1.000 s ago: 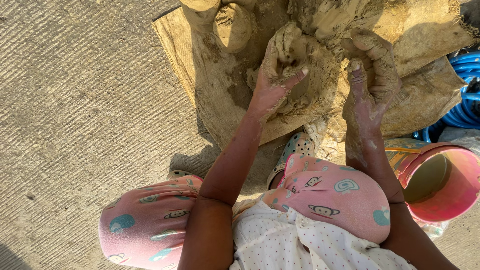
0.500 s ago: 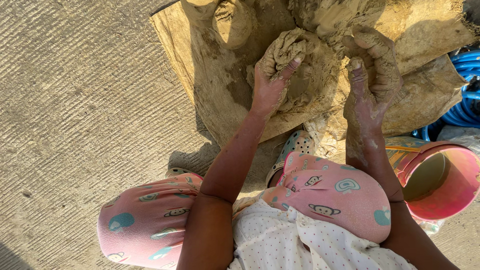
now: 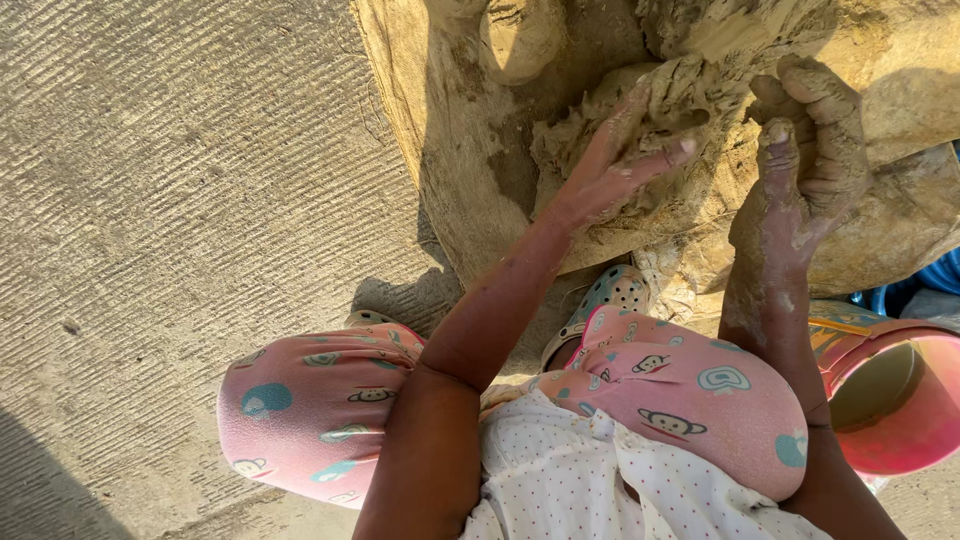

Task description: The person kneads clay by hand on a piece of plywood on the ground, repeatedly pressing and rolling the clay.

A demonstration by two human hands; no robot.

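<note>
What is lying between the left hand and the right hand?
In the head view, a rough lump of wet clay lies between the left hand and the right hand; both hands touch it.

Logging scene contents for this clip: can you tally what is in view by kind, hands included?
Hands: 2, the left hand and the right hand, both smeared with clay
Clay mass: 1, the lump of wet clay under the left hand
Sacking sheet: 1, the sheet beneath the clay
Pink bucket: 1, the bucket
Perforated shoe: 1, the shoe
Total: 6
</note>
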